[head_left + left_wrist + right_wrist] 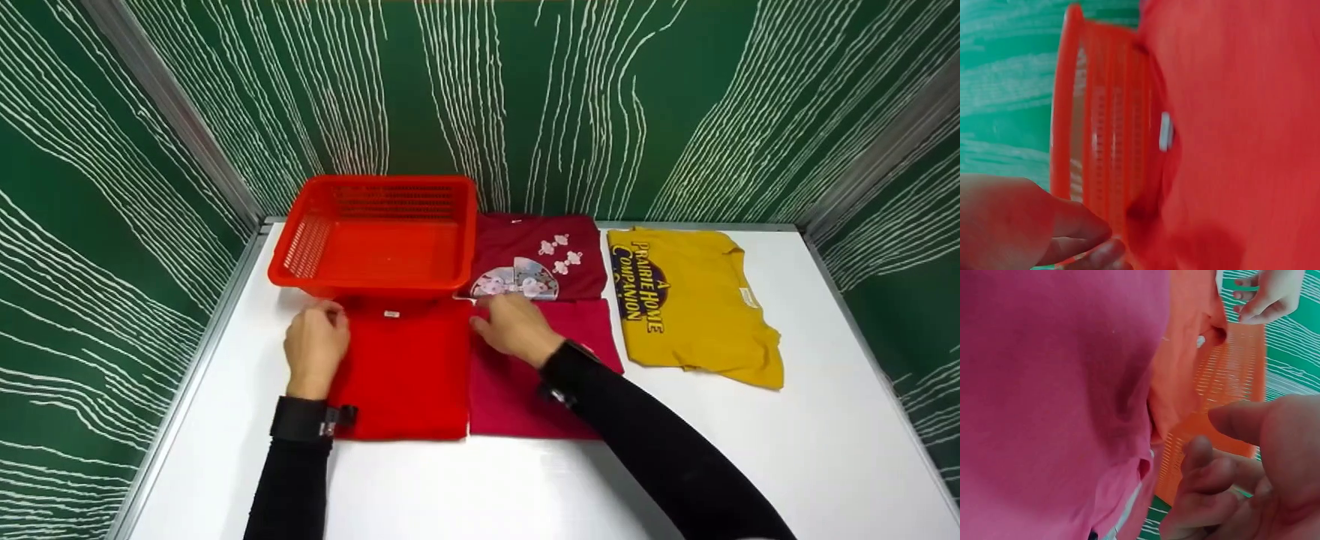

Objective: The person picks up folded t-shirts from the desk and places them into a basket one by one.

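A folded red shirt lies flat in front of the red basket, with a small white tag near its top edge. My left hand is at the shirt's upper left corner, fingers loosely bent. In the right wrist view that left hand appears apart from the cloth. Beside the red shirt lies a folded magenta shirt. Over its upper left corner is my right hand. The right wrist view shows a gap between the right thumb and the bent fingers, with no cloth between them.
Behind the magenta shirt lies a dark red folded shirt with a fan and flower print. A yellow shirt with lettering lies to the right, less neatly laid. Green walls with white streaks stand around the white table.
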The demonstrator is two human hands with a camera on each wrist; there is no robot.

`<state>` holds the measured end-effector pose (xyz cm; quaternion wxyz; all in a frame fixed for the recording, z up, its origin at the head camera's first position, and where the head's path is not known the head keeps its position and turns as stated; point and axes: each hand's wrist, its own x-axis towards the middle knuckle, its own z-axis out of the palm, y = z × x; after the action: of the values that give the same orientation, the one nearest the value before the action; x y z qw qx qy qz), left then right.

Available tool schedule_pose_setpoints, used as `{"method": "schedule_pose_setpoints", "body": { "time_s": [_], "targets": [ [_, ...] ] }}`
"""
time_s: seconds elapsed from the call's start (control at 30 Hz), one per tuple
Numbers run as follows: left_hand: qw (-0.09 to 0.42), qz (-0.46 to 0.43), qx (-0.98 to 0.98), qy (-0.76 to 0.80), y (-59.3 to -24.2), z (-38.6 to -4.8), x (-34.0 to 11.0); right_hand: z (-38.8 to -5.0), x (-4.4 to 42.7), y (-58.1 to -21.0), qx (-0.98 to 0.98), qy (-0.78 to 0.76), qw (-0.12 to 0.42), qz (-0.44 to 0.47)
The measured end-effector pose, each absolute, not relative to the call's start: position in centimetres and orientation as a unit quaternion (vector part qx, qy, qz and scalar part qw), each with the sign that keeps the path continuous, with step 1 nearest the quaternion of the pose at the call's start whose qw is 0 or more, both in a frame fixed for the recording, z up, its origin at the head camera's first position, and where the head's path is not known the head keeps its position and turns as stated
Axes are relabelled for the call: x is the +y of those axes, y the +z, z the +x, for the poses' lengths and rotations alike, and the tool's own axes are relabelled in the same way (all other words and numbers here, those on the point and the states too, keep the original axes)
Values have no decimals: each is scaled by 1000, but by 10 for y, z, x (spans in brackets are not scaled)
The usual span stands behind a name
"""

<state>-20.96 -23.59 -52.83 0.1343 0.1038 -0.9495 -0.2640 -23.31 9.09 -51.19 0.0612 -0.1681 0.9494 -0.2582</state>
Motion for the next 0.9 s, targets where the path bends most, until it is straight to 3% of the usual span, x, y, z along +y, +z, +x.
{"method": "schedule_pose_setpoints", "body": {
  "time_s": [0.23, 0.37, 0.47, 0.57, 0.7, 0.9],
  "targets": [
    [26, 117, -962, -244, -531, -222, -259, -261, 72, -532, 960, -209, 69, -172],
    [-10, 115, -962, -247, -536, -228, -267, -278, 66, -561, 966, -180, 57, -176],
    [-22, 93, -965, -245, -545, -236, -274, -275, 60, -559, 968, -169, 72, -168],
    [-15, 51, -969, -240, -573, -255, -289, -265, 55, -541, 971, -157, 97, -149],
    [-22, 25, -970, -241, -602, -273, -305, -268, 48, -546, 975, -140, 96, -142],
    [-53, 81, -951, -295, -570, -261, -293, -290, 40, -584, 976, -136, 72, -152]
  ]
}}
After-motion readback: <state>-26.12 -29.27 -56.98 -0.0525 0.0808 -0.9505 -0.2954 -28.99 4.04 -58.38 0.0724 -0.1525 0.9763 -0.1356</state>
